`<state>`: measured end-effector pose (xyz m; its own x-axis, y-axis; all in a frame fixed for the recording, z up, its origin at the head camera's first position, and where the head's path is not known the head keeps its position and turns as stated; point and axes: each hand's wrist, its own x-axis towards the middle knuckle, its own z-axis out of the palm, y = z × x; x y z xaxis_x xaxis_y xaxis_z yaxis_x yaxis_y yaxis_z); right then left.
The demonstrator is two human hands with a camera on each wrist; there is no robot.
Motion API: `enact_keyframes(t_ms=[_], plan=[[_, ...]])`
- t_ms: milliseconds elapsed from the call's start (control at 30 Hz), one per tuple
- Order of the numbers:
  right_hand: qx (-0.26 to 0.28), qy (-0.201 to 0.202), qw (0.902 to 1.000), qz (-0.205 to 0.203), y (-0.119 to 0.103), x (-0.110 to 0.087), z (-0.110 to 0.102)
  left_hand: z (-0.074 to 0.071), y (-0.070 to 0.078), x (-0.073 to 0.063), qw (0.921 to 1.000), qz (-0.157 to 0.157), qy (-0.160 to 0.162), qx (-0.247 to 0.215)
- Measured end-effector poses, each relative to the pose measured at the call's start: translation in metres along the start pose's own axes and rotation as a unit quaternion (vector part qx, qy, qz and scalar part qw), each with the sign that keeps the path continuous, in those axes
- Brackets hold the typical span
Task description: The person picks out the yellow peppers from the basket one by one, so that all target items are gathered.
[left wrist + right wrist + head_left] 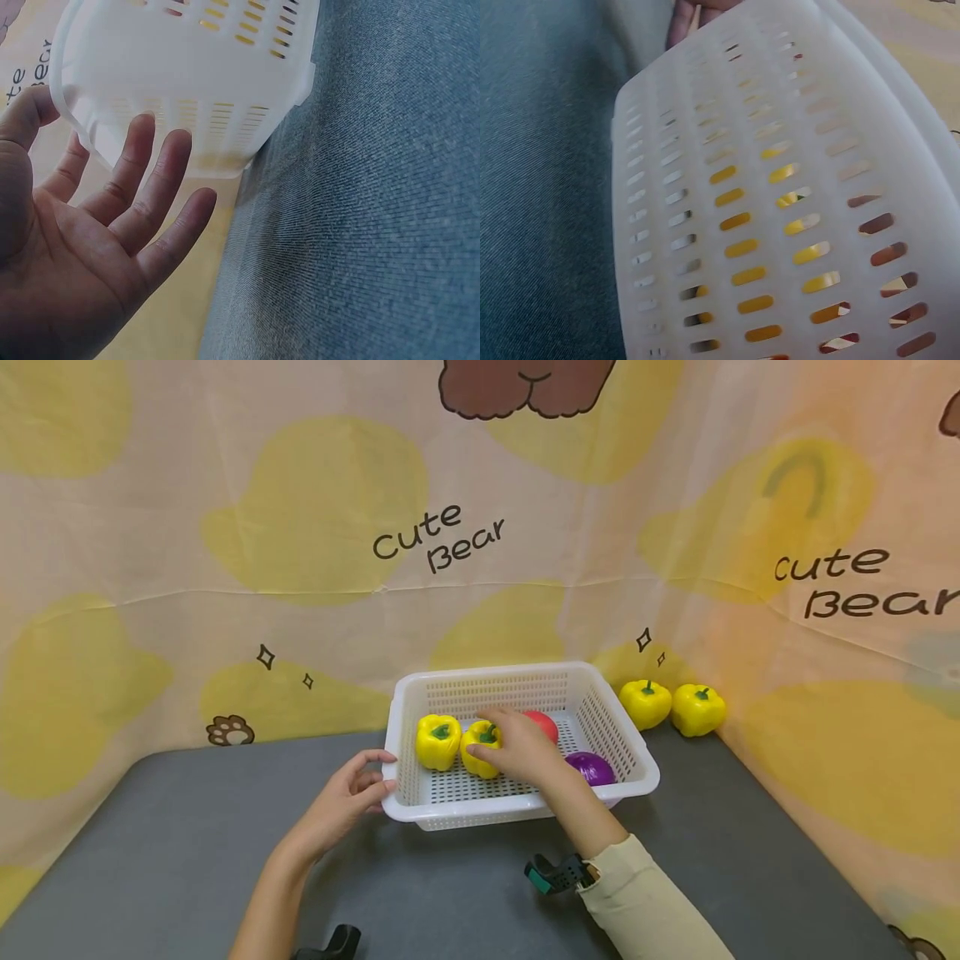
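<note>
A white plastic basket [480, 810] with slotted walls stands on the grey table. Two yellow bell peppers lie in its left half: a left one [438, 742] and a right one [480, 763]. My right hand [521, 747] reaches over the front rim and grips the right pepper, thumb in front and fingers behind. At the basket's left end, my left hand [347, 797] holds the rim by thumb and forefinger; its other fingers spread below the rim in the left wrist view. A red round thing [543, 725], partly hidden, and a shiny purple round thing [590, 768] lie farther right inside.
Outside the basket, two more yellow bell peppers [672, 707] stand at the back right, close to the printed cloth wall [322, 527]. The cloth rises behind the table [217, 852] and along its right side.
</note>
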<state>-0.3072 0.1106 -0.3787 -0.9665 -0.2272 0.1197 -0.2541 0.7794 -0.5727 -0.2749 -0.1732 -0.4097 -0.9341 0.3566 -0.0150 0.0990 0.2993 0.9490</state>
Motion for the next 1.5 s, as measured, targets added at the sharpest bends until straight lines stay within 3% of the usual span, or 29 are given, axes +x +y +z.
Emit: enact_keyframes(t_ms=[467, 767, 1167, 1500], plan=[[-0.051, -0.041, 0.9977, -0.015, -0.0012, 0.0005, 0.0067, -0.0019, -0.0016, -0.001, 1.0, 0.002, 0.0, 0.001], [-0.084, -0.042, 0.9952, -0.029, -0.001, -0.0006, 0.0068, -0.0003, -0.0016, -0.0009, 1.0, 0.003, -0.002, -0.001], [-0.1, -0.041, 0.9937, -0.029, -0.0022, -0.0031, 0.0055, -0.0009, -0.0015, -0.0009, 1.0, 0.004, -0.005, -0.003], [-0.082, -0.065, 0.9938, -0.038, -0.0006, -0.0044, 0.006, 0.0002, 0.0015, -0.0013, 0.9999, 0.008, -0.008, -0.009]])
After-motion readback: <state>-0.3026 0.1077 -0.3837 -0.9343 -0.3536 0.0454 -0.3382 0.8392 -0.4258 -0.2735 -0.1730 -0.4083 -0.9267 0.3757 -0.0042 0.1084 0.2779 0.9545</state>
